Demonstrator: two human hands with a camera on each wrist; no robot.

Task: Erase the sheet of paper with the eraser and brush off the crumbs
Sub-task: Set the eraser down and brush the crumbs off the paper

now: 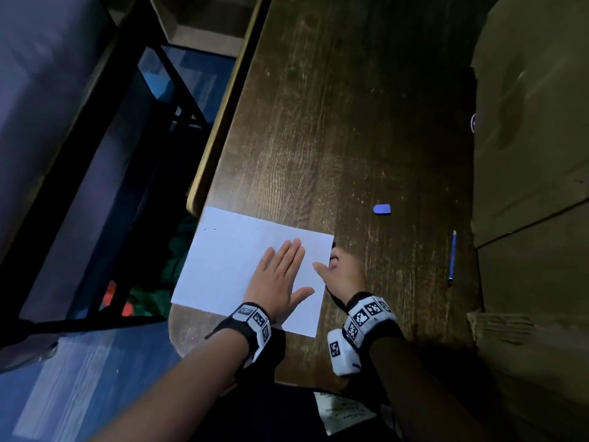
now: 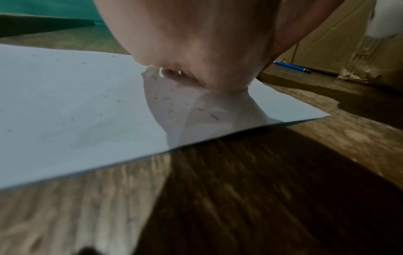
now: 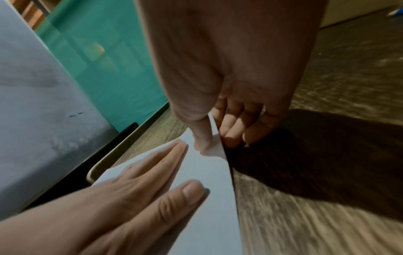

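Note:
A white sheet of paper lies at the table's near left corner, partly over the edge. My left hand rests flat on it with straight fingers. My right hand pinches the sheet's right edge, thumb on top and fingers curled beneath. Small dark crumbs dot the paper near my left palm. A blue eraser lies alone on the table, beyond and right of my right hand.
A blue pencil lies right of the eraser, also seen in the left wrist view as the blue pencil. Brown cardboard boxes line the right side. The dark wooden table stretches ahead. A dark chair frame stands left.

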